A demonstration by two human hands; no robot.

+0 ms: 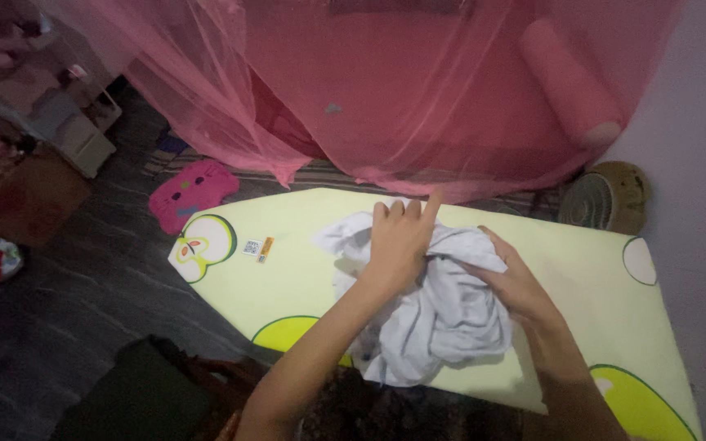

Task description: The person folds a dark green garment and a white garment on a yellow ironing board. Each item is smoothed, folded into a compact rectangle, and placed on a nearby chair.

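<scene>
A crumpled white garment (443, 327) lies bunched on a pale yellow-green ironing board (304, 269) printed with apple shapes. My left hand (400, 241) rests flat on top of the cloth near its far edge, fingers together and pointing away from me. My right hand (512, 282) presses against the garment's right side, fingers curled into its folds. The lower part of the cloth hangs toward the board's near edge.
A pink mosquito net (418, 90) drapes over a bed behind the board, with a pink bolster (569, 82) inside. A small fan (606, 200) stands by the wall at right. A pink mat (194, 192) and cluttered boxes (34, 163) sit on the dark floor at left.
</scene>
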